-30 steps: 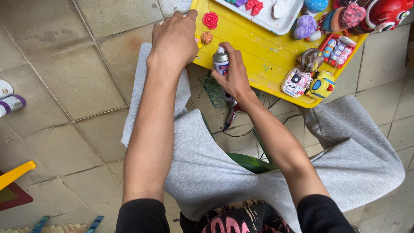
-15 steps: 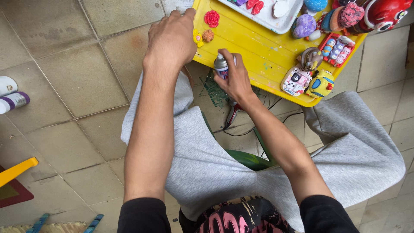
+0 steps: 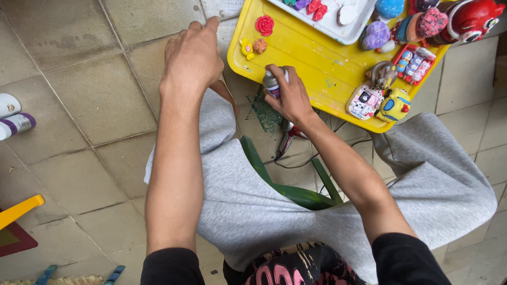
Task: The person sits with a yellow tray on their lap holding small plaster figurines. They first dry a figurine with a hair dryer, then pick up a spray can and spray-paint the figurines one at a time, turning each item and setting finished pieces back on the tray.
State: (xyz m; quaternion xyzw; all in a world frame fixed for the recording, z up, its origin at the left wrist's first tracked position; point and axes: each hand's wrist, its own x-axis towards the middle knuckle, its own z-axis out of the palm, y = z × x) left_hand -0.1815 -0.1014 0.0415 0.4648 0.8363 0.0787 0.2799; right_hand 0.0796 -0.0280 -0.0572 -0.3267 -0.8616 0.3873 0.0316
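Right hand (image 3: 292, 100) clamped around a small paint bottle (image 3: 271, 84) at the yellow tray (image 3: 311, 63) edge; left hand (image 3: 191, 57) hovers loosely open beside it.

Both arms extended fwd; left hand (image 3: 191, 59) knuckles up, fingers curled; right hand (image 3: 291, 97) closed, gripping.

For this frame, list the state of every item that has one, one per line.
Left hand: empty, fingers curled near the corner of the yellow tray.
Right hand: closed around a small paint bottle.
Small paint bottle: upright, cap on, at the tray's near edge.
White palette: lying on the tray, paint in its wells.
Two bottles: lying on the floor tiles.
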